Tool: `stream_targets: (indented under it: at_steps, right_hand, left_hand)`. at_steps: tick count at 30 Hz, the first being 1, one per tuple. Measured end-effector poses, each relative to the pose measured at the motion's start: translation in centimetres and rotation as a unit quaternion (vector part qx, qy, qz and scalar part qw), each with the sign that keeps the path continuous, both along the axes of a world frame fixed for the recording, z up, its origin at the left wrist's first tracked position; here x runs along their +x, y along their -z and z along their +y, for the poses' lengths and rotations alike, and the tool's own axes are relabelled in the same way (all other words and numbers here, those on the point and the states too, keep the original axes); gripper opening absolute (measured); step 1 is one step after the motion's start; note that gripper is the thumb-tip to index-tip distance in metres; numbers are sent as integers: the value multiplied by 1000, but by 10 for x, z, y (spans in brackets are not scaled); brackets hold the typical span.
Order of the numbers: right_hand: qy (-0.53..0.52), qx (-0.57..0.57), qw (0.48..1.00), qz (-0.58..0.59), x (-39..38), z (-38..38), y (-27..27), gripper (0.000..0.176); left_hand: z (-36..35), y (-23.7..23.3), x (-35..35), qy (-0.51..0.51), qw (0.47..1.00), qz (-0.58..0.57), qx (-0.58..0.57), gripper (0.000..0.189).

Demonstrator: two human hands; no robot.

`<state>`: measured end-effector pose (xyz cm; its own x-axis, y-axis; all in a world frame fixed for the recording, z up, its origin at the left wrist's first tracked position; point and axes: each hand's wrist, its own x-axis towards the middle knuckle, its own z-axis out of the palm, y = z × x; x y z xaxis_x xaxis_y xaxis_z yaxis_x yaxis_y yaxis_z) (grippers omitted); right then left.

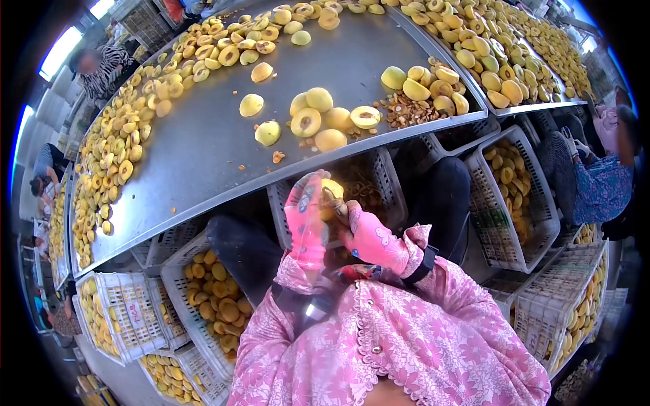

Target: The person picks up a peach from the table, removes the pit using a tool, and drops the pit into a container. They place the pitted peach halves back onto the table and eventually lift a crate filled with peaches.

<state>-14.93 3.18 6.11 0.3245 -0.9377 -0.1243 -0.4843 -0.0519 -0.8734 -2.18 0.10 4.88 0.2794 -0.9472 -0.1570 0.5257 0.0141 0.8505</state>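
Observation:
My left hand (308, 216), in a pink glove, holds a yellow fruit piece (331, 189) just off the front edge of the metal table (203, 155). My right hand (362, 233), also gloved in pink, is closed against the same fruit; whether a small tool is between its fingers cannot be made out. Below both hands sits a white crate (398, 196) with blurred contents. Several yellow fruits (319, 99) lie on the table beyond my hands, some cut open. To their right, more fruit pieces surround a pile of brown pits (409, 111).
Fruit halves (122, 152) are heaped along the table's far and left sides. White crates of fruit (220, 291) stand left of my legs, others (511, 196) to the right. A person in blue patterned clothing (602, 189) sits at far right; another in stripes (105, 71) is at upper left.

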Motion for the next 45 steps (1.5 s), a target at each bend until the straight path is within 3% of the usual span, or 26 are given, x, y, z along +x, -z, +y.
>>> stream_targets:
  at_steps: [4,7,9,12,16,19,21,24,27,30,33,36,45]
  right_hand:
    - [-25,74,994,-78,-4,-2,17,17]
    - [-41,139,989,-39,-8,-5,8,40]
    - [-65,197,978,-15,-10,-9,3,36]
    - [-72,4,997,-24,-9,-2,27,29]
    - [-176,33,978,-108,-15,-10,45,17]
    - [-148,219,943,-201,-16,-14,29,13]
    - [-127,409,890,-155,-21,-21,3,12]
    - [-154,487,808,-294,-23,-21,14,14]
    - [-95,544,741,-382,-17,-17,2,17]
    - [-79,518,718,-458,-8,-10,14,17]
    - [-63,524,730,-433,-9,-11,7,18]
    - [-119,536,769,-329,-19,-17,22,15]
    - [-72,566,680,-461,-8,-7,27,14]
  left_hand:
    - [-2,-3,2,28,996,-32,84,17]
    - [-2,0,7,68,989,-61,117,18]
    - [-2,8,8,72,988,-73,111,18]
    - [-1,12,7,76,987,-69,121,18]
    - [-1,22,9,85,986,-99,99,17]
    - [-1,29,13,113,985,-102,80,17]
    - [-2,32,16,140,984,-74,80,17]
    - [-4,26,17,166,983,-38,67,18]
    - [-7,24,11,128,990,-23,46,18]
    - [-8,29,9,123,992,-7,32,19]
    - [-9,30,10,151,986,-29,71,20]
    - [-10,39,17,201,971,-68,108,20]
    - [-9,40,16,212,972,10,104,28]
